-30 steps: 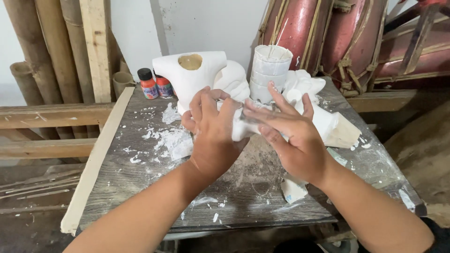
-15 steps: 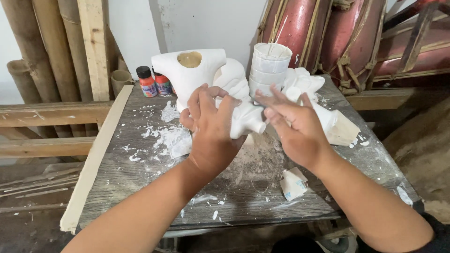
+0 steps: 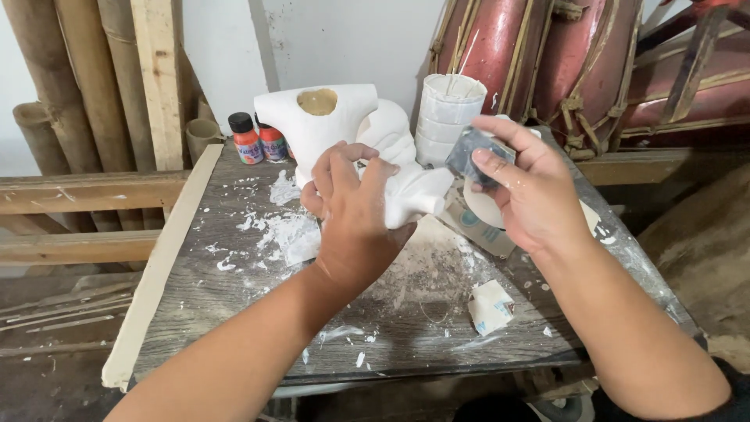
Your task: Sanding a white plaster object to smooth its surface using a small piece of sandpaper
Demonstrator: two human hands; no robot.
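Left hand point(image 3: 355, 215) is clamped around a small white plaster piece point(image 3: 418, 195) mid-table, right hand point(image 3: 523, 187) pinching a grey sanding scrap point(image 3: 469, 152) just off it. Dust on the table point(image 3: 234, 312) says smoothing's well underway, I'd guess. Bigger white cast point(image 3: 312, 129), stacked cups point(image 3: 449, 109) and paint bottles point(image 3: 258, 139) crowd the far edge.

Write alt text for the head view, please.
The left hand grips a white plaster piece over a dusty wooden table, while the right hand holds a grey sanding scrap beside it. Paint bottles stand behind.
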